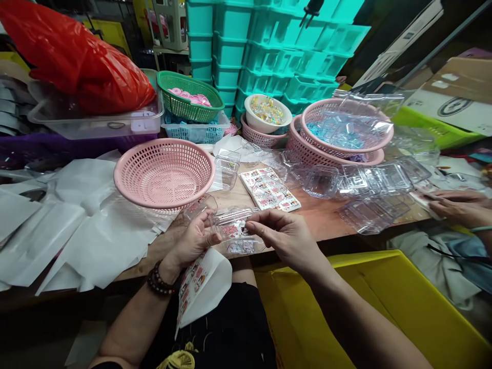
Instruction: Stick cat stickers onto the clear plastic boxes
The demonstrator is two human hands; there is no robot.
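My left hand (194, 241) and my right hand (284, 236) both grip a small clear plastic clamshell box (234, 225) held over the table's front edge. A printed pink-and-red card and small glittery pieces show inside it. My left thumb presses its left end; my right fingers pinch its right end. A stack of the same printed cards (270, 189) lies just beyond. A white sheet with printed stickers (202, 284) rests on my lap below my left wrist.
An empty pink basket (164, 173) sits left of centre, white paper sheets (77, 225) further left. Several clear boxes (365, 189) lie to the right, below stacked pink baskets (342, 138). Another person's hand (459, 205) rests at the right edge. A yellow bin (369, 302) stands below.
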